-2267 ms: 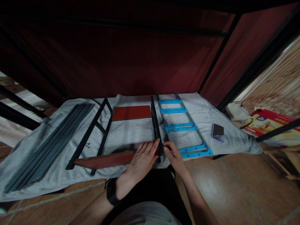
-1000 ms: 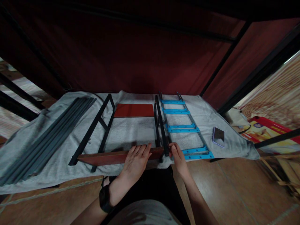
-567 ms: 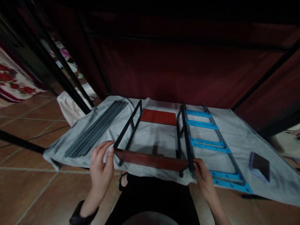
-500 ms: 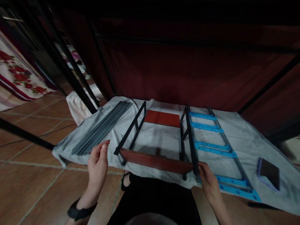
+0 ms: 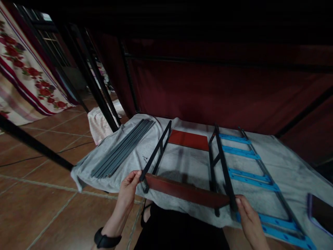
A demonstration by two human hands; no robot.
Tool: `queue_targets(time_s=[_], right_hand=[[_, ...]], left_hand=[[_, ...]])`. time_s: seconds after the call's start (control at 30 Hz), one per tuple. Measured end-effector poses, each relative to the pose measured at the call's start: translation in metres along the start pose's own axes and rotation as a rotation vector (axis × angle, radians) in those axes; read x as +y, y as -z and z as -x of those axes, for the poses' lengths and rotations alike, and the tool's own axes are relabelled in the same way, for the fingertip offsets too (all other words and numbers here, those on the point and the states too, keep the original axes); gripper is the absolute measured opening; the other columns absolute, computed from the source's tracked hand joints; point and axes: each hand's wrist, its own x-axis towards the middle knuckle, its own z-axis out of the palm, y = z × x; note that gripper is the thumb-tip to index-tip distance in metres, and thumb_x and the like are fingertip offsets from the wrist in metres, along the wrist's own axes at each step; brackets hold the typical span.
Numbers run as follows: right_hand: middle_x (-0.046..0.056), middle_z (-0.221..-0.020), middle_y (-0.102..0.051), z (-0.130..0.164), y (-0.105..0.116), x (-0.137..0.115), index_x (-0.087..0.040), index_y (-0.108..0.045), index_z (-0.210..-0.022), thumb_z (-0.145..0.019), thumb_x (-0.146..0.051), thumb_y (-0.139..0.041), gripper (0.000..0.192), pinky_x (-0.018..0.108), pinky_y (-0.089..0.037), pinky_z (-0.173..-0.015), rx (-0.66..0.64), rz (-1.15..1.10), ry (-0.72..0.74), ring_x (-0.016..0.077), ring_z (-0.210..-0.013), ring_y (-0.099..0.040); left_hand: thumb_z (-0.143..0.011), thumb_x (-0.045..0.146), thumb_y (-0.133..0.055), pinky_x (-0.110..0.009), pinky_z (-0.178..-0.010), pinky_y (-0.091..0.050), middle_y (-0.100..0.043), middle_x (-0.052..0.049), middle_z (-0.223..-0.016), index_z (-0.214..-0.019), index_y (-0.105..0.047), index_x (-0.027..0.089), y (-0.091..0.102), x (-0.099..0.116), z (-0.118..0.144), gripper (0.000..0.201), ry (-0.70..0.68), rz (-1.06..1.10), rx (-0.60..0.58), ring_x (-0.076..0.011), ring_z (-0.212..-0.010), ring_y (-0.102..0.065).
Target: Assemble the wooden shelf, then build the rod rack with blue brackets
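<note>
The left hand (image 5: 128, 187), at seven o'clock in the view, has its thumb and bent fingers drawn nearly together, pinching the near end of the black left side frame (image 5: 158, 147). The right hand (image 5: 247, 211), at four o'clock, is half curled, thumb uppermost, its fingers closed about the near end of the black right side frame (image 5: 223, 166); its lower fingers are partly hidden. Between the two frames, at about five o'clock, a brown-red board (image 5: 186, 191) stands on edge, spanning their near ends. An orange-red board (image 5: 188, 139) lies between their far ends, towards four o'clock; whether it is joined to them I cannot tell. A bundle of grey rods (image 5: 122, 149) lies side by side at eight o'clock, apart from the left side frame. Just beside the right side frame, at four o'clock, is a rack with blue crossbars (image 5: 255, 183), and beyond it, at the view's edge, a phone (image 5: 322, 212). All rest on a grey cloth (image 5: 281, 156). A dark red curtain (image 5: 182, 90) hangs at one o'clock.
</note>
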Motion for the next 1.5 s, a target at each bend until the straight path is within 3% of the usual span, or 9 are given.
queue_targets(time_s=[0.13,0.3,0.43,0.57,0.87,1.0,1.3,1.4,1.5], right_hand=[[0.0,-0.055,-0.052,-0.004,-0.005,-0.007,-0.026,-0.055,-0.068,-0.079,-0.078,-0.051,0.053,0.031,-0.04,-0.047,0.007,-0.119,-0.142,0.0191,-0.053,-0.051],[-0.005,-0.049,-0.04,-0.004,-0.014,-0.022,-0.026,-0.05,-0.067,-0.08,-0.076,-0.049,0.052,0.03,-0.032,-0.043,-0.01,-0.244,-0.219,0.0152,-0.044,-0.038],[-0.003,-0.056,-0.045,0.004,-0.016,-0.034,-0.025,-0.052,-0.07,-0.084,-0.07,-0.049,0.047,0.03,-0.038,-0.049,0.081,-0.205,-0.108,0.0165,-0.051,-0.044],[-0.002,-0.066,-0.053,0.006,-0.015,-0.032,-0.025,-0.059,-0.093,-0.089,-0.065,-0.047,0.042,0.031,-0.045,-0.058,0.145,-0.205,-0.002,0.019,-0.063,-0.054],[0.003,-0.082,-0.063,-0.001,-0.013,-0.018,-0.024,-0.061,-0.095,-0.093,-0.06,-0.045,0.04,0.031,-0.05,-0.071,0.124,-0.045,0.165,0.0206,-0.078,-0.059],[0.001,-0.076,-0.058,0.001,-0.01,-0.023,-0.024,-0.059,-0.087,-0.095,-0.057,-0.043,0.038,0.029,-0.047,-0.067,0.084,-0.031,0.181,0.0186,-0.072,-0.056],[-0.004,-0.052,-0.041,-0.009,-0.022,-0.032,-0.024,-0.052,-0.068,-0.082,-0.075,-0.049,0.053,0.026,-0.03,-0.041,0.075,-0.279,-0.105,0.0131,-0.046,-0.037],[-0.006,-0.049,-0.034,-0.008,-0.025,-0.033,-0.025,-0.045,-0.064,-0.082,-0.075,-0.047,0.054,0.026,-0.024,-0.04,0.059,-0.317,-0.168,0.0119,-0.043,-0.029],[-0.005,-0.052,-0.034,-0.005,-0.023,-0.034,-0.025,-0.042,-0.063,-0.085,-0.072,-0.046,0.052,0.027,-0.028,-0.043,0.08,-0.294,-0.156,0.0125,-0.046,-0.032]], left_hand=[[-0.072,0.057,-0.072,-0.025,-0.068,-0.045,-0.061,0.0,-0.068,-0.076,-0.066,0.017,0.001,-0.002,-0.004,0.041,-0.11,-0.133,0.003,-0.0147,-0.068,-0.055],[-0.073,0.064,-0.066,-0.028,-0.07,-0.045,-0.061,-0.001,-0.071,-0.078,-0.065,0.018,0.002,0.0,-0.008,0.046,-0.199,-0.262,-0.028,-0.0177,-0.071,-0.055],[-0.072,0.07,-0.064,-0.029,-0.07,-0.046,-0.061,-0.001,-0.069,-0.079,-0.064,0.019,0.005,-0.004,-0.013,0.052,-0.214,-0.304,-0.053,-0.0187,-0.069,-0.056],[-0.069,0.073,-0.065,-0.03,-0.071,-0.048,-0.063,-0.001,-0.069,-0.081,-0.064,0.019,0.01,-0.007,-0.019,0.056,-0.192,-0.32,-0.089,-0.0196,-0.07,-0.058],[-0.065,0.074,-0.067,-0.031,-0.073,-0.051,-0.067,-0.002,-0.075,-0.086,-0.067,0.018,0.014,-0.009,-0.026,0.059,-0.189,-0.349,-0.071,-0.0207,-0.073,-0.062],[-0.07,0.072,-0.064,-0.03,-0.073,-0.049,-0.064,0.0,-0.071,-0.083,-0.065,0.02,0.013,-0.008,-0.023,0.054,-0.214,-0.382,-0.08,-0.0196,-0.071,-0.06],[-0.078,0.068,-0.06,-0.028,-0.074,-0.047,-0.062,0.001,-0.071,-0.082,-0.062,0.021,0.012,-0.005,-0.02,0.047,-0.25,-0.405,-0.114,-0.0186,-0.072,-0.058],[-0.079,0.065,-0.06,-0.028,-0.075,-0.046,-0.062,0.001,-0.071,-0.085,-0.061,0.021,0.013,-0.008,-0.02,0.044,-0.246,-0.396,-0.124,-0.0184,-0.073,-0.058],[-0.08,0.064,-0.061,-0.028,-0.075,-0.046,-0.063,0.001,-0.073,-0.087,-0.062,0.021,0.015,-0.009,-0.02,0.044,-0.228,-0.394,-0.122,-0.0181,-0.074,-0.058]])
